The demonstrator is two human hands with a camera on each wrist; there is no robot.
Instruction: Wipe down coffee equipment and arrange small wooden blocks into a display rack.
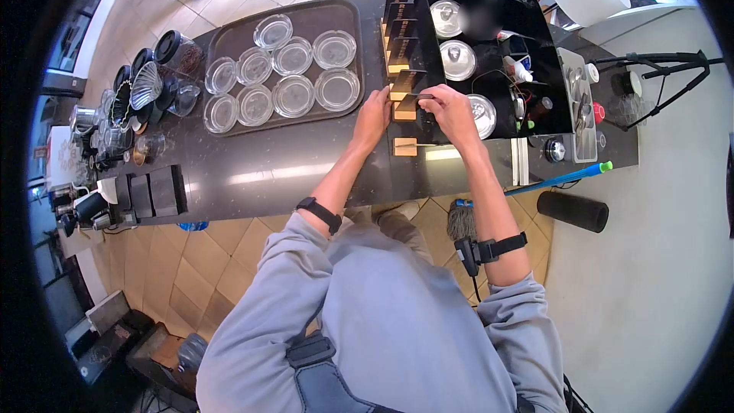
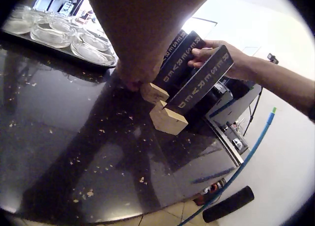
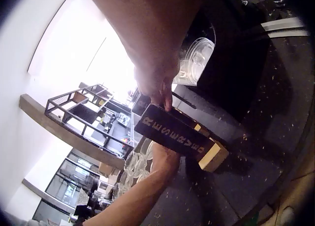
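Black "RESERVED" table signs in wooden bases stand in a row along the counter. My right hand pinches the upper edge of one black sign plate, second from the near end. My left hand is at the left side of that sign's wooden base; its fingertips are mostly hidden, so I cannot tell whether they grip it. Nearer me stands the end sign, its black plate upright in a pale wooden block. Farther signs line up beyond my hands.
Left of the signs, a brown tray carries several round glass dishes. On the right sits a black divided box with silver lids and small items. Jars crowd the far left. A blue-handled mop leans by the counter.
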